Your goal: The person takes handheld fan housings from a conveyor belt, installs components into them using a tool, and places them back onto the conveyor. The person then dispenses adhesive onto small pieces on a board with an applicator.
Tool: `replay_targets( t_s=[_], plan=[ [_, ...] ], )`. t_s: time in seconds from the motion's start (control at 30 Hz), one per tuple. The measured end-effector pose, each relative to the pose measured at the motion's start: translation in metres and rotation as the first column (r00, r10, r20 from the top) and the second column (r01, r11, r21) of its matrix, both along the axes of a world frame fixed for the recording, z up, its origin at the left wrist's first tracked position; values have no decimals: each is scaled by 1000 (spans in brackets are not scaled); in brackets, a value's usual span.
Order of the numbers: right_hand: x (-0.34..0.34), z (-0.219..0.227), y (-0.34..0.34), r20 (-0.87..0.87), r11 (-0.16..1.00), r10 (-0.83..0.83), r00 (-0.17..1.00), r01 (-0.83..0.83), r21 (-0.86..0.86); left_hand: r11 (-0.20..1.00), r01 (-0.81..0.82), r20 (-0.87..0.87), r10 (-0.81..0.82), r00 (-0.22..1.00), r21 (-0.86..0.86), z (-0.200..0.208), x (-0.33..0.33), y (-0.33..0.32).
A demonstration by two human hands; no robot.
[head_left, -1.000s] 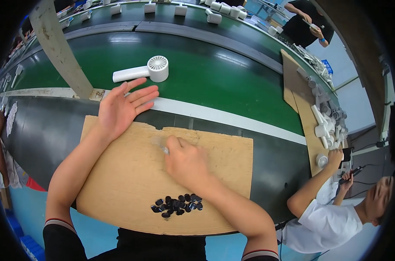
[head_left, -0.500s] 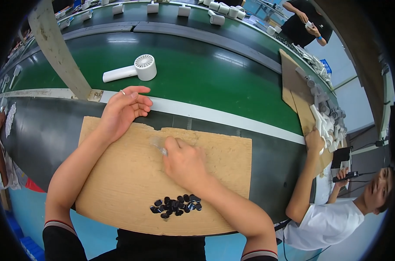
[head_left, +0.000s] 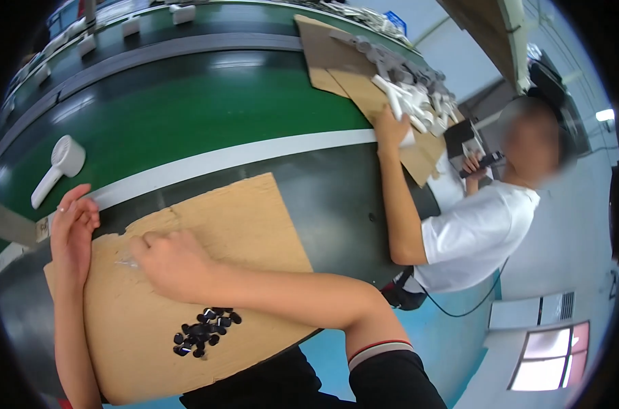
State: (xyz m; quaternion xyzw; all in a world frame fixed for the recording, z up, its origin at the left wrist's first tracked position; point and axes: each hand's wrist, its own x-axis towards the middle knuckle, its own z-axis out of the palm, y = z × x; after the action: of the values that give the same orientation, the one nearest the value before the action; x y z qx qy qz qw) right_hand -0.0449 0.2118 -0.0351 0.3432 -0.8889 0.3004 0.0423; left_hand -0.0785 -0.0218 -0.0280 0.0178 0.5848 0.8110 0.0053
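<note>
My right hand (head_left: 172, 264) is closed and rests low over a sheet of brown cardboard (head_left: 255, 225). A crinkled piece of clear plastic (head_left: 127, 263) sticks out at its fingertips; the rest of it is hidden under the fingers. My left hand (head_left: 76, 221) is at the cardboard's far left edge, palm turned inward, fingers loosely bent and apart with nothing in them. Just beyond it, a white handheld fan (head_left: 68, 159) lies on the green conveyor belt (head_left: 207, 102). A cluster of small shiny black pieces (head_left: 202, 332) lies on the cardboard, nearer my body.
At the right, a co-worker in a white shirt (head_left: 469, 228) holds a white part beside a heap of white and grey fan parts (head_left: 418, 102) on cardboard. A pale rail (head_left: 234, 151) borders the belt. A post (head_left: 9, 225) stands at the left.
The view has swung to the right, so the fan, cardboard and my hands appear farther left. My right hand stays closed over the clear plastic; my left hand stays loosely open.
</note>
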Motion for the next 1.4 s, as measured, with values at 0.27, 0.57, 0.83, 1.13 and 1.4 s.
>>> replay_targets(
  t_s=[0.27,0.57,0.83,1.13,1.4],
  plan=[
    [1,3,14,-42,997,2,999,-5,-75,998,12,-31,-14,999,-64,1,-6,15],
    [-2,-3,12,-44,998,3,999,-6,-59,998,60,-16,-61,998,-28,-8,-8,12],
    [0,7,12,-29,998,6,1000,-8,-60,993,43,-28,-47,999,-106,4,-3,15],
    [-2,-2,12,-57,995,14,998,-19,-97,991,44,-33,-49,998,-125,-6,-4,13],
    [-1,6,14,-39,998,19,999,-21,-56,989,40,-27,-45,999,-140,-4,-5,13]
  ],
)
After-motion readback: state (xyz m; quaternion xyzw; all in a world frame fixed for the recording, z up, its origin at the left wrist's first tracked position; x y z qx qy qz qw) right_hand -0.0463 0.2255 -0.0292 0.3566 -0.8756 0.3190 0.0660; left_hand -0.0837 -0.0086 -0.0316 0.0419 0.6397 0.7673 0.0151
